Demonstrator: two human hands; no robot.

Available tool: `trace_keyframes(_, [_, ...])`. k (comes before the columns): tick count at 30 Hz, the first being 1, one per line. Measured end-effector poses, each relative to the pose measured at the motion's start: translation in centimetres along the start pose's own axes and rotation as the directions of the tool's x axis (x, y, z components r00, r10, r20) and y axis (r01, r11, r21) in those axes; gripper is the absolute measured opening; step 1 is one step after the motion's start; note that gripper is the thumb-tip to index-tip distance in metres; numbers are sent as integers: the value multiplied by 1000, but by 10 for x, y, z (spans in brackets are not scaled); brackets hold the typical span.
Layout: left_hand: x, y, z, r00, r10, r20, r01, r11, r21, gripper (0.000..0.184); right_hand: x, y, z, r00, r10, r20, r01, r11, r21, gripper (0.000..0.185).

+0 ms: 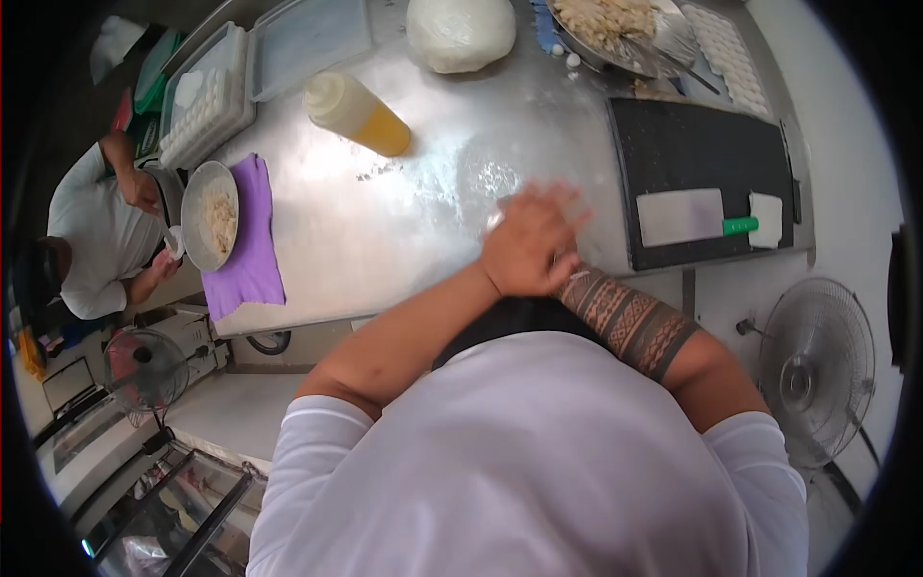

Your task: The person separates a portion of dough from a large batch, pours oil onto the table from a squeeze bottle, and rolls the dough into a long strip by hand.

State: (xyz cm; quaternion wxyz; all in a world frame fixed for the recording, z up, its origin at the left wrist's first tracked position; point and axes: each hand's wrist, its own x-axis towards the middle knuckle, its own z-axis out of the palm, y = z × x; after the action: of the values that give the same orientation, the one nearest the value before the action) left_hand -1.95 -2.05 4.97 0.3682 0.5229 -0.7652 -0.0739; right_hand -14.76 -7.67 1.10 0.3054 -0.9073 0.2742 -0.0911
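My left hand [527, 252] lies across my right hand [565, 263] just above the near edge of the metal table [317, 260]. Motion smears the fingers, and most of my right hand is hidden beneath the left. A small whitish patch [494, 220] shows at the left side of the hands; whether it is dough cannot be made out. Wet, shiny smears [495, 176] mark the steel just beyond. Farther off, a squeeze bottle [358, 113] of yellow oil stands on the table. A large wrapped ball of dough [461, 34] sits at the back.
To the right, a black board [707, 135] carries a cleaver [681, 217] with a green handle. Behind it are a filling bowl [615, 38] and a tray of dough balls [726, 58]. At left, a co-worker [106, 221] holds a utensil by another bowl [195, 236] near a purple cloth [252, 240].
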Motion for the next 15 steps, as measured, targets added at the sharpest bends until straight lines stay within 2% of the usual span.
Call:
trace_keyframes(2, [-6,-13,25,987,85,134,-62,984,-164,49,5,19,24,998,-62,11,63,986,-157,59])
trace_keyframes(5, [13,-37,37,995,67,73,-56,989,-135,46,18,53,42,988,-148,49,156,912,-380,63])
trace_keyframes(6, [17,-43,41,996,62,58,-54,990,-127,45,25,60,39,989,-130,64,144,940,-309,65])
trace_keyframes(9, [31,-58,48,997,60,41,-56,994,-91,42,55,91,34,968,-243,-67,205,913,-352,65])
trace_keyframes(12, [59,-77,52,997,52,52,-50,998,-35,43,77,120,26,988,-144,62,155,949,-274,61])
trace_keyframes(15, [82,-86,55,1000,-7,1,7,998,55,42,104,114,-6,970,-234,-67,193,908,-373,65])
